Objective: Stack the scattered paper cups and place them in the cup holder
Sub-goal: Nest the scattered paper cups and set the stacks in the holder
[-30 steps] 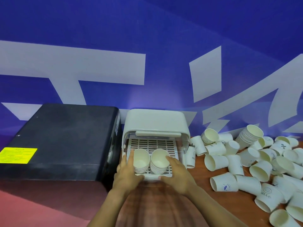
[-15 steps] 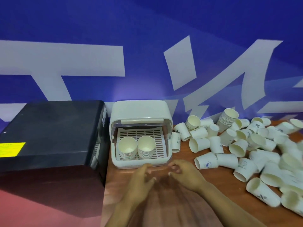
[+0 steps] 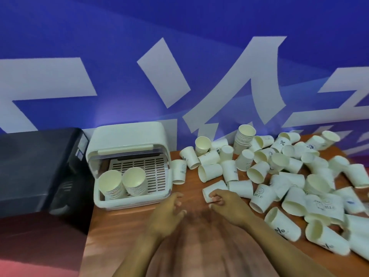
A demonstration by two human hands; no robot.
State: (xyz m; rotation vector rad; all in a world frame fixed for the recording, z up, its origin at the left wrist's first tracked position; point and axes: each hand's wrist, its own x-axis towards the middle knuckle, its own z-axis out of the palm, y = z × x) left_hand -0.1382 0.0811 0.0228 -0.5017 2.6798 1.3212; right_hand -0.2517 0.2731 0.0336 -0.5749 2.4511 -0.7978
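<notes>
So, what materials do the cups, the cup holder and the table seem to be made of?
The cups look like matte white paper: thin rolled rims, printed marks. The cup holder looks like smooth cream plastic with rounded moulded corners and a slotted tray; its raised front flap seems clear plastic. The table shows reddish-brown wood grain with a slight sheen, possibly laminate rather than solid wood.

A brown wooden table (image 3: 123,220) carries a large black box-shaped machine (image 3: 36,168) at its left end. A small label (image 3: 83,139) sits on the machine's right side. Behind the table stands a blue wall banner with big white letter shapes (image 3: 199,56).
</notes>
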